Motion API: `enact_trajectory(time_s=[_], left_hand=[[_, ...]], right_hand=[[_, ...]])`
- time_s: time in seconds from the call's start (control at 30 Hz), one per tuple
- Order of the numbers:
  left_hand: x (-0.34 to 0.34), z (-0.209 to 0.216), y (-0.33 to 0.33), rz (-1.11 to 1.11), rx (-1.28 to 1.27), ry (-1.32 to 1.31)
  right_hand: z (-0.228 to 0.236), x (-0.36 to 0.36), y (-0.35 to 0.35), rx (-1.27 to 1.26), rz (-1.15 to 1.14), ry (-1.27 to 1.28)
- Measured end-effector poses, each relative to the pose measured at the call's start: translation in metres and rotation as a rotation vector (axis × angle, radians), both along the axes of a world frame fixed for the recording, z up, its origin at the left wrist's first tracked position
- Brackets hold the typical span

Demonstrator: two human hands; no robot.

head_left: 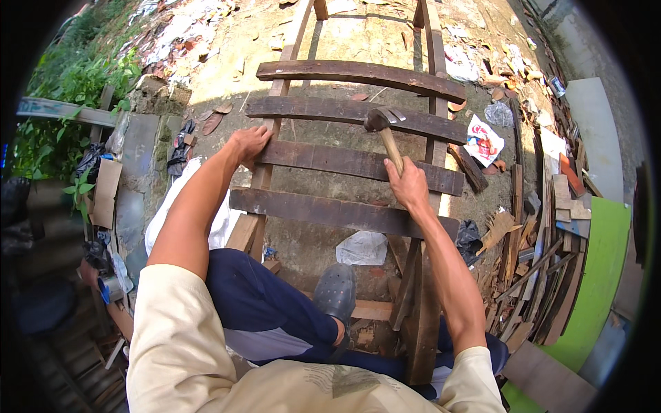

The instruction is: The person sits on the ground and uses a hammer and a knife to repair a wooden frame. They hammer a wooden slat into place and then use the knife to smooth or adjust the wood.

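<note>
My right hand point(410, 182) is closed round the wooden handle of a claw hammer point(392, 146). The hammer's metal head is raised in front of the hand, overlapping the second dark slat point(310, 109) in view. At the left, my left hand point(250, 144) has its fingers curled over the side rail of a wooden frame point(261, 177), at the end of the third slat point(323, 158). Several dark wooden slats lie crosswise over the frame's two long rails. The nearest slat point(330, 210) crosses in front of my knees. Nails, if any, are too small to make out.
My foot in a grey clog point(335, 292) is under the frame, near a crumpled white sheet point(362, 248). Scrap wood point(540, 275) and a green board point(597, 268) line the right side. Plants point(82, 69) and a low block wall point(141, 151) stand left; litter covers the far ground.
</note>
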State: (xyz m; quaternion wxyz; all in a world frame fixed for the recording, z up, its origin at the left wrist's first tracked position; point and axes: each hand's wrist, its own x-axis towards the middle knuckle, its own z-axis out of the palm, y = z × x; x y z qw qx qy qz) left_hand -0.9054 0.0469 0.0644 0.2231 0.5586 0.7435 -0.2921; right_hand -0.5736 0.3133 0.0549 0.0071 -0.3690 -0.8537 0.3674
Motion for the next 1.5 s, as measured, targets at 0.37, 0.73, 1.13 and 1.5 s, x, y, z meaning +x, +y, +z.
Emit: enact_trajectory(time_s=[0.37,0.73,1.13,1.5], left_hand=[[0.002,-0.033,-0.003,0.097,0.102,0.059],[0.010,-0.026,0.017,0.144,-0.142,0.123],[0.193,-0.017,0.177,-0.097,0.451,-0.354],[0.255,-0.046,0.223,0.009,0.599,-0.179]], right_hand=[[-0.025,0.019,0.013,0.003,-0.131,0.064],[-0.011,0.102,0.091,0.237,-0.311,0.151],[-0.022,0.238,0.137,0.413,0.036,0.081],[-0.008,0.248,0.158,0.654,0.569,-0.010]])
